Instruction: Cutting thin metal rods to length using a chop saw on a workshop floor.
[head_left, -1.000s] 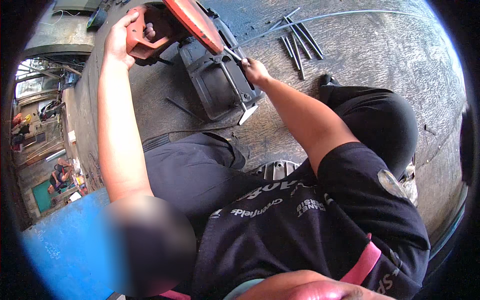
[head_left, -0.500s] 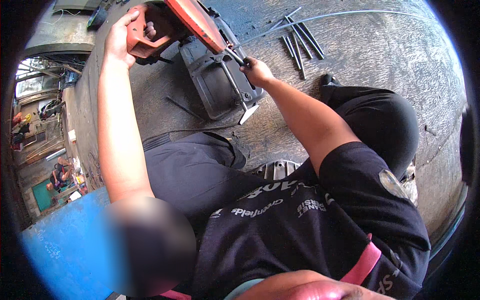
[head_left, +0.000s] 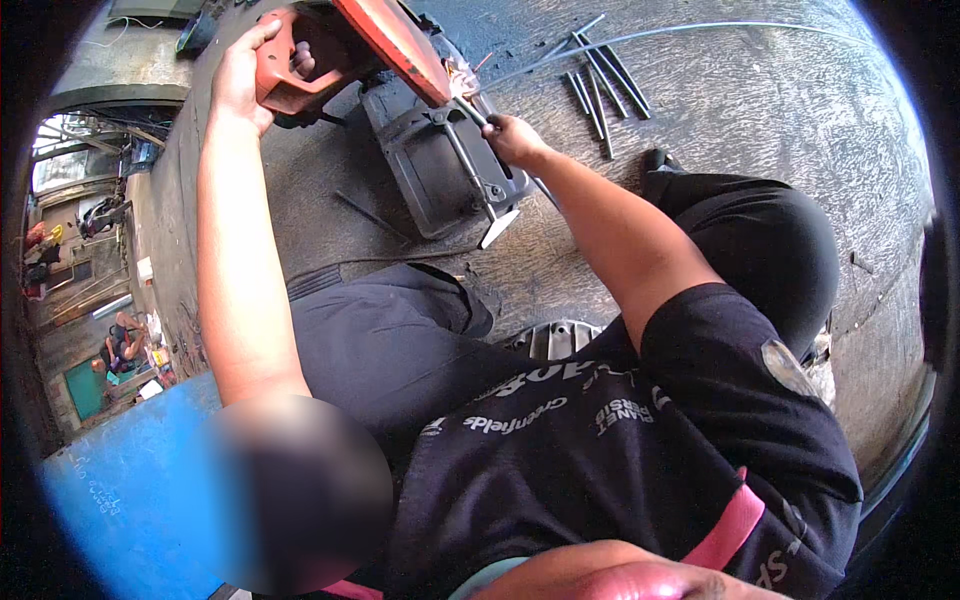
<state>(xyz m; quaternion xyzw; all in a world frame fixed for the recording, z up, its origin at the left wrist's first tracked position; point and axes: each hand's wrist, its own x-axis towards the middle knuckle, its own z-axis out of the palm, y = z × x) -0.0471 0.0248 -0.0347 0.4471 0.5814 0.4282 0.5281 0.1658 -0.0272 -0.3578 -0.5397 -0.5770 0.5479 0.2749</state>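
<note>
- Left hand (head_left: 240,90): fingers wrapped around the orange handle (head_left: 293,98) of the chop saw (head_left: 428,165) on the floor (head_left: 760,120)
- Right hand (head_left: 515,141): fingers gripping a metal rod (head_left: 474,111) near sparks (head_left: 462,80)
- Loose rods (head_left: 598,112) lie right of the saw

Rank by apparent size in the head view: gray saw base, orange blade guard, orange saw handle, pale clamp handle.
1. Gray saw base
2. Orange blade guard and orange saw handle: too close to rank
3. Pale clamp handle

Scuffed orange chop saw (head_left: 398,52) slants, w/ thin grey rod (head_left: 470,108) nr lower end.
</note>
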